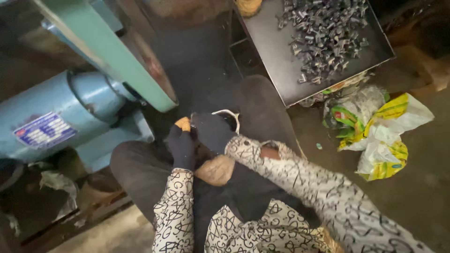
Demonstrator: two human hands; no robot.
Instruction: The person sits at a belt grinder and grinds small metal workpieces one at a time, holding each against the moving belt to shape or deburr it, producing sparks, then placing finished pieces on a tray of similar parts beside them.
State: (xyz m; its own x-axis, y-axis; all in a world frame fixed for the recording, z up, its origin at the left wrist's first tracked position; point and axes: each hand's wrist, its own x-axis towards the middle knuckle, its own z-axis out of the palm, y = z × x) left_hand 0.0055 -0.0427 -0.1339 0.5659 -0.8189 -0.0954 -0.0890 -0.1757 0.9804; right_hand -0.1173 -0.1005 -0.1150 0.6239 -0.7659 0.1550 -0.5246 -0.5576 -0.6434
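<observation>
- My left hand (182, 146), in a dark glove, is closed around a small tan, rounded piece (183, 123) that pokes out above the fingertips, just over my lap.
- My right hand (212, 132), also in a dark glove, is curled shut beside it, and a thin pale loop (228, 114) (cord or wire, I cannot tell which) arcs out past its knuckles.
- The two hands touch or nearly touch. I judge the step in hand to be fitting or working the loop against the tan piece; the next move would call for a steady left grip and a fine pull from the right.
- Too little of the tan piece shows to read its long axis; its exposed end points up and away from me, toward the machine. The loop runs roughly side to side.
- Below the hands a tan pouch-like lump (215, 169) rests on my dark lap.
- To the left stands a pale blue motor housing (56, 117) under a green machine arm (108, 51).
- Farther off, upper right, a dark metal tray (281, 65) holds a heap of small grey metal parts (323, 33).
- Crumpled yellow-and-green plastic bags (379, 131) lie on the floor (422, 197).
</observation>
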